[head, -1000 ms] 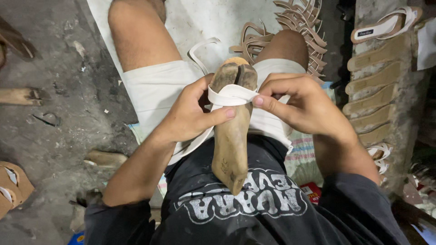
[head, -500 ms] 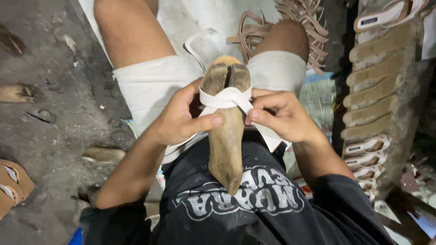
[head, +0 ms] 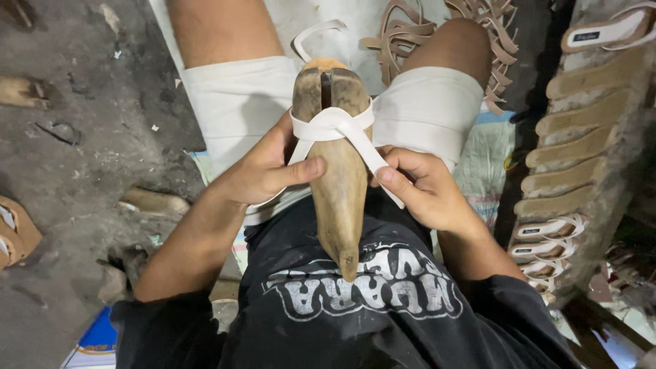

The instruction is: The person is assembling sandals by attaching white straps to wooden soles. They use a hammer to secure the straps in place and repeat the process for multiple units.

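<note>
A brown wooden shoe last [head: 339,184] stands between my knees, its pointed toe toward my chest. White straps [head: 329,126] cross over its top. My left hand [head: 263,171] grips the last's left side, thumb pressing a strap end against the wood. My right hand [head: 420,188] pinches the other strap end where it runs down the last's right side. A loose white strap loop [head: 316,31] lies beyond the last on the floor cloth.
A pile of tan strap uppers [head: 410,41] lies by my right knee. A stack of tan soles and finished sandals [head: 581,137] stands at the right. Wooden pieces [head: 24,92] and a sandal [head: 17,232] lie on the grey floor at left.
The view has shifted a little. My right hand has slid down the last's right side, pulling its strap end lower. My left thumb now presses the strap on the wood.
</note>
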